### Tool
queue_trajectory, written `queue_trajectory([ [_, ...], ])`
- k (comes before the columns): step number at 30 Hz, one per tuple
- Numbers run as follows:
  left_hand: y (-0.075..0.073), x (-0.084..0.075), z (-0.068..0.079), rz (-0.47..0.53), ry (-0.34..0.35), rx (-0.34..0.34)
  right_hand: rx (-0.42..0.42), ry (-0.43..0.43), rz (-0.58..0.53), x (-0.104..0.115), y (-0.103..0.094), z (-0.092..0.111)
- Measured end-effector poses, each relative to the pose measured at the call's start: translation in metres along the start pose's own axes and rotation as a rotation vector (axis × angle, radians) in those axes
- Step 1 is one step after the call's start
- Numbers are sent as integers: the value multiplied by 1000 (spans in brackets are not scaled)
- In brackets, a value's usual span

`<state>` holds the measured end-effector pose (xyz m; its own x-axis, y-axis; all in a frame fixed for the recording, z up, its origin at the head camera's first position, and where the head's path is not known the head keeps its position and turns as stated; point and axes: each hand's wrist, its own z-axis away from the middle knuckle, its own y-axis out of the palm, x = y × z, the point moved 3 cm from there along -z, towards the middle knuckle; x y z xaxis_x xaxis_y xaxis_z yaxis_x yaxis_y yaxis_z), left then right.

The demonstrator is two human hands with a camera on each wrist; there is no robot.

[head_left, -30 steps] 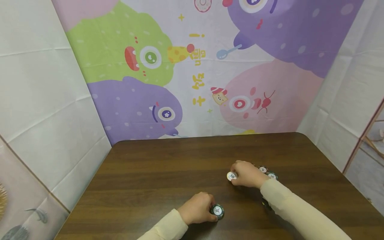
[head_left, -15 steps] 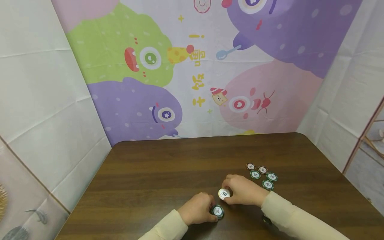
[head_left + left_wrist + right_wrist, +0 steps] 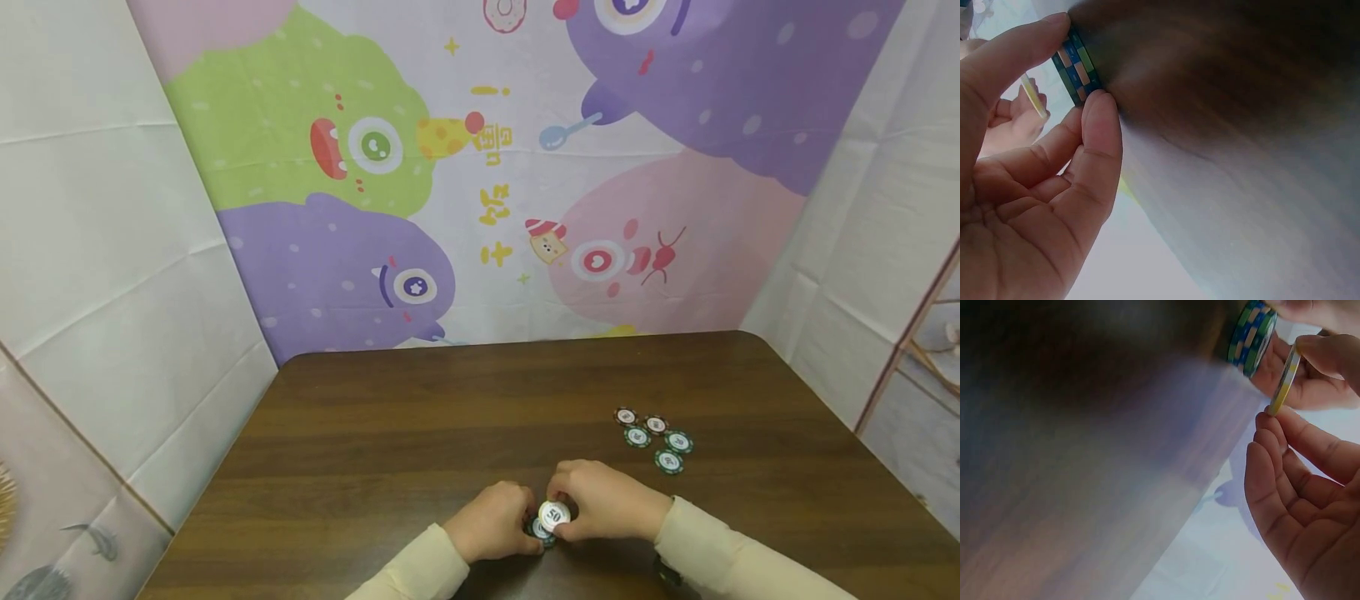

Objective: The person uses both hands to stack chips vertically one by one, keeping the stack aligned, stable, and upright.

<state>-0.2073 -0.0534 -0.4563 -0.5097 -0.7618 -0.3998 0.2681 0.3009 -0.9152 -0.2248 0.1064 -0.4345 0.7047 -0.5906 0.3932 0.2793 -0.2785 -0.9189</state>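
Note:
My left hand [image 3: 493,522] pinches a short stack of poker chips [image 3: 1077,65] by its edge, thumb on one side and fingertips on the other. Green and blue chips with pale edge blocks make up this stack, low on the wooden table. Between thumb and fingertips, my right hand [image 3: 611,502] holds a single yellow-and-white poker chip [image 3: 554,516] marked 50. In the head view that chip overlaps the green top of the stack. From the right wrist, the yellow chip [image 3: 1285,381] shows edge-on and tilted, with a gap between it and the stack [image 3: 1250,339].
Several loose poker chips lie flat beyond my right hand: brown ones such as the far chip [image 3: 626,416] and green ones such as the near chip [image 3: 669,462]. The brown wooden table [image 3: 375,433] ends at a cartoon-printed cloth [image 3: 495,308] behind.
My right hand has carried the yellow-and-white chip left and toward me, from near the loose chips to over the stack. The left hand has stayed in place, holding the stack.

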Motion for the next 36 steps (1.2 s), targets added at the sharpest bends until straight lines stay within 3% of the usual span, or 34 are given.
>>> queue_trajectory([
  [12,0,1,0,-26,9,0,1,-42,8,8,11,-2],
  [36,2,1,-1,-19,12,3,-17,-31,23,9,16,-7],
])
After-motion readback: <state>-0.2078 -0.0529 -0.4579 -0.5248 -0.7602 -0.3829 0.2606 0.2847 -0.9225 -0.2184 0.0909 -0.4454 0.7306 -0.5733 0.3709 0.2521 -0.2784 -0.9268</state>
